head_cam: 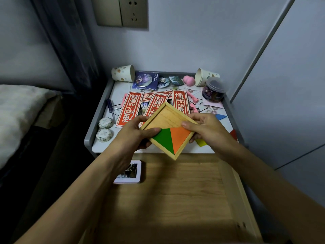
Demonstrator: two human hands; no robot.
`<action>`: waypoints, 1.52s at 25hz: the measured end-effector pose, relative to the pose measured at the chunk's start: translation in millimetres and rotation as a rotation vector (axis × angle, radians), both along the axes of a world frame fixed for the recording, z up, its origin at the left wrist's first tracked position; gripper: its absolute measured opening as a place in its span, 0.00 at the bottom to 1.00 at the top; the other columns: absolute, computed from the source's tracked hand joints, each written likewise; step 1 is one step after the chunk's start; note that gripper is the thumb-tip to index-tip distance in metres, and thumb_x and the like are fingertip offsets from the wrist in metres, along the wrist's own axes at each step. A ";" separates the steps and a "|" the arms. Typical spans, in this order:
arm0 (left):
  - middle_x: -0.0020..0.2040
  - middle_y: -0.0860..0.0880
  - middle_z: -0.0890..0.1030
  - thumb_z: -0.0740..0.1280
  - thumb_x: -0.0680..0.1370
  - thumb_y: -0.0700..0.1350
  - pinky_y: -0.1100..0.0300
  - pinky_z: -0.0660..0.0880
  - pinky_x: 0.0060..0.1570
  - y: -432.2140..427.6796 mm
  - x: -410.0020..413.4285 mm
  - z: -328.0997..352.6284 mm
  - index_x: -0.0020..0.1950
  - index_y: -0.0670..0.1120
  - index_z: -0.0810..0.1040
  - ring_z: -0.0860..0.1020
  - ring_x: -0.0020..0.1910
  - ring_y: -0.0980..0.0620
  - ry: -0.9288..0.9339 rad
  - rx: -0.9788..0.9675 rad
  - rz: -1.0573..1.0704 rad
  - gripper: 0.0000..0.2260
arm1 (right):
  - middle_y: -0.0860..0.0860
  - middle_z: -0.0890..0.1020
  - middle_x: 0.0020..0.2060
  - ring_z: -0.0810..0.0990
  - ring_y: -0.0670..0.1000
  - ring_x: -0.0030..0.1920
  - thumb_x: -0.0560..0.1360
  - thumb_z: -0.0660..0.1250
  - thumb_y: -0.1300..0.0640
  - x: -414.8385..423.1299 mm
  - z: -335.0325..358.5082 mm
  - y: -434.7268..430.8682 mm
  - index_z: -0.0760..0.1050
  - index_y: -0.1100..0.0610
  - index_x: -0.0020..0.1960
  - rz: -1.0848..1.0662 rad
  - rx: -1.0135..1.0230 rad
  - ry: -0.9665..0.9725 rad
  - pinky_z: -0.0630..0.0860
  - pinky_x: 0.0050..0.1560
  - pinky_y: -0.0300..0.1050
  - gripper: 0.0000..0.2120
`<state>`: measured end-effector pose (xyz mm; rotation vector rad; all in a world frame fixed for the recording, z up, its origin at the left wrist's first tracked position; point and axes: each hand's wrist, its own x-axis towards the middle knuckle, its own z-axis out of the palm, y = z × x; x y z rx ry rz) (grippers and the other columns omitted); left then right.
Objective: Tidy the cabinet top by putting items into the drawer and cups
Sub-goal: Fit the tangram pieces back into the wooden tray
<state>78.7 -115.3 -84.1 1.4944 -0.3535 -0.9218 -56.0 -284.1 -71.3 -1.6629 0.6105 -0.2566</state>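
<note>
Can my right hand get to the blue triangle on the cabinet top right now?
Probably not yet: the right hand grips the wooden tray. The blue triangle lies uncovered just beyond it.

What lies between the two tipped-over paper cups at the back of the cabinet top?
Head view: between the left cup and right cup lie a blue packet, a figure badge, a teal badge and a pink sponge.

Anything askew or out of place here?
The left paper cup and right paper cup lie on their sides at the back corners. The wooden tray holds only a green piece and an orange piece; a blue piece, yellow piece and red piece lie loose on the cabinet top.
</note>
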 end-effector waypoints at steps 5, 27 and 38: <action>0.47 0.47 0.80 0.73 0.74 0.43 0.62 0.72 0.36 -3.4 -16.0 -2.5 0.63 0.44 0.71 0.75 0.38 0.53 -0.095 0.016 0.099 0.20 | 0.53 0.83 0.48 0.82 0.48 0.42 0.79 0.66 0.58 4.3 -7.4 8.0 0.77 0.57 0.55 -0.106 0.073 -0.023 0.78 0.35 0.39 0.06; 0.57 0.48 0.79 0.77 0.68 0.35 0.48 0.79 0.54 -11.5 -29.6 -5.3 0.65 0.45 0.66 0.80 0.54 0.49 -0.079 0.001 0.158 0.30 | 0.53 0.81 0.43 0.74 0.49 0.40 0.71 0.76 0.55 -64.8 -32.0 -61.9 0.80 0.56 0.47 -0.079 -0.890 0.712 0.65 0.37 0.39 0.08; 0.58 0.48 0.78 0.77 0.69 0.35 0.47 0.79 0.55 -12.9 -28.8 -11.2 0.65 0.47 0.67 0.79 0.56 0.48 -0.075 0.015 0.126 0.30 | 0.49 0.78 0.43 0.76 0.47 0.43 0.69 0.77 0.58 -48.1 -28.0 -61.6 0.79 0.55 0.49 0.055 -0.806 0.674 0.71 0.41 0.36 0.11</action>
